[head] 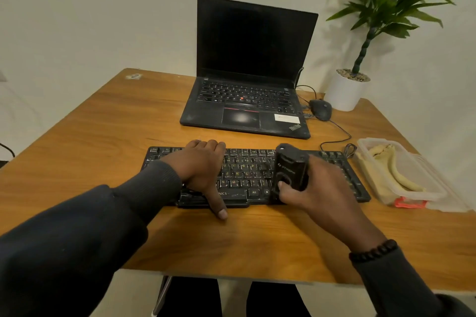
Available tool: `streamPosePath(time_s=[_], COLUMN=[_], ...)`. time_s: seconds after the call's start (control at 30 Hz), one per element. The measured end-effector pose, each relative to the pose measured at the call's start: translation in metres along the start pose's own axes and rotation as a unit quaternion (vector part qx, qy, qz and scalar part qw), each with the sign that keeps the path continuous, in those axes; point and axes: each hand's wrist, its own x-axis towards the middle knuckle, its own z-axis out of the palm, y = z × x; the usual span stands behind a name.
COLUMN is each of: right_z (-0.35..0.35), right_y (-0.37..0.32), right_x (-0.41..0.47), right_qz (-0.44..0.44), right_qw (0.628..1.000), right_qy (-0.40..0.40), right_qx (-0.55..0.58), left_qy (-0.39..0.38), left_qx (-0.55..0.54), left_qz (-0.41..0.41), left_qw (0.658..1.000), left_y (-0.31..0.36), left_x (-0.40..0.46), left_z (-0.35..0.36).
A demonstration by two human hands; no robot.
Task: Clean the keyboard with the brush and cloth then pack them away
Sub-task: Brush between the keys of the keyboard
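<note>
Right hand [319, 188], brush [292, 168] lengthwise away

left hand [203, 165] steadies keyboard [342, 175]; right hand [319, 190] grips black brush [292, 165].

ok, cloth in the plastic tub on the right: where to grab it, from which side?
Judging by pose: pinch the cloth's long rolled fold near its middle, coming straight down from above. The tub is open-topped, its walls blocking side approaches. The right hand is nearest but holds the brush.
</note>
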Motion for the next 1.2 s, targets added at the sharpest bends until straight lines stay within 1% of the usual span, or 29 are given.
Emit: streamPosePath(time_s=[0.07,0.13,0.2,0.3,0.37,0.5,0.53,0.63,0.67,0.77,0.83,0.87,0.93,0.97,1.03,1.13,1.17,1.2], right_z=[0.003,0.016,0.025,0.029,0.029,0.022,0.018,0.019,0.022,0.026,0.019,0.016,0.017,0.020,0.026,0.012,0.003,-0.003], right_y=[-0.001,-0.009,-0.018,-0.022,-0.022,-0.020,-0.019,-0.016,-0.017,-0.020,-0.018,-0.017,-0.018,-0.021,-0.027,-0.025,-0.021,-0.018], right_x=[-0.002,-0.004,-0.004,0.003,0.005,-0.001,-0.001,0.003,0.004,0.001,0.001,0.002,0.005,0.006,0.005,0.004,0.006,0.007], right_qz=[0.013,0.009,0.007,0.005,-0.001,-0.034,-0.040,-0.031,-0.035,-0.064,-0.081,-0.080,-0.061,-0.056,-0.067,-0.089,-0.088,-0.081], right_qw=[1.000,0.999,0.997,0.994,0.995,0.996,0.996,0.997,0.997,0.996,0.994,0.995,0.998,0.998,0.996,0.985,0.983,0.985], right_qy=[0.016,-0.003,-0.009,0.018,0.016,-0.063,-0.063,-0.011,-0.008,-0.059,-0.066,-0.048,-0.010,-0.011,-0.057,-0.128,-0.131,-0.117], right_qx=[0.023,0.034,0.075,0.111,0.102,0.051,0.047,0.072,0.068,0.031,-0.020,-0.033,-0.011,0.001,-0.009,-0.080,-0.093,-0.095], left_qy=[0.001,-0.004,-0.008,-0.010,-0.011,-0.014,-0.012,-0.006,-0.004,-0.001,0.003,0.003,0.001,0.002,0.004,0.006,0.007,0.006], left_qx=[0.004,0.006,0.010,0.009,0.006,0.005,0.004,0.001,0.002,0.003,0.006,0.006,0.006,0.006,0.003,-0.007,-0.008,-0.008], left_qz=[0.001,0.000,-0.004,-0.009,-0.011,-0.010,-0.009,-0.007,-0.007,-0.002,0.002,0.002,0.003,0.003,0.004,0.007,0.009,0.009], left_qw=[1.000,1.000,1.000,1.000,1.000,1.000,1.000,1.000,1.000,1.000,1.000,1.000,1.000,1.000,1.000,1.000,1.000,1.000], left_y=[0.000,0.000,0.001,0.001,0.001,0.003,0.002,0.001,0.001,0.000,-0.001,-0.001,-0.001,0.000,-0.001,-0.003,-0.003,-0.003], left_x=[0.002,0.002,0.003,0.003,0.002,0.002,0.002,0.002,0.002,0.002,0.002,0.002,0.003,0.003,0.003,0.002,0.002,0.002], left_z=[0.000,-0.001,-0.001,-0.001,-0.002,-0.003,-0.003,-0.002,-0.002,-0.001,0.000,0.001,0.000,0.000,0.000,0.001,0.002,0.002])
